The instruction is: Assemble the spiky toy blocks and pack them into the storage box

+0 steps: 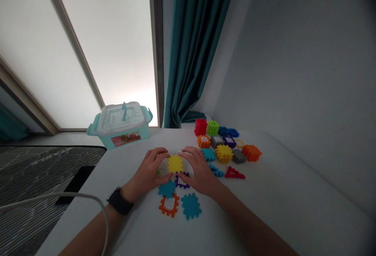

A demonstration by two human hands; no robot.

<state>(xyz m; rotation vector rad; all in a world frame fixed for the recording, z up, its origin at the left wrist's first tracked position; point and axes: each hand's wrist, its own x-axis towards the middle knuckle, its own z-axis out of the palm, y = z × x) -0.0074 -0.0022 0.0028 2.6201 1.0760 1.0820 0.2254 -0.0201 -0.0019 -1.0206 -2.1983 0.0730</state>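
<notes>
The left hand [148, 169] and right hand [199, 169] curve their fingers [188, 153] around a yellow block [175, 164], grip unclear; a teal lidded box [120, 124] sits at the far edge of the surface [282, 177].

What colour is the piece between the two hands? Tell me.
Yellow: the notched plastic piece shows best in the head view.

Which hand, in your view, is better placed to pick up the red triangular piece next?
Probably the right hand: it is closer to the red triangular piece, with only a blue piece between them, while the left hand lies beyond the yellow piece.
</notes>
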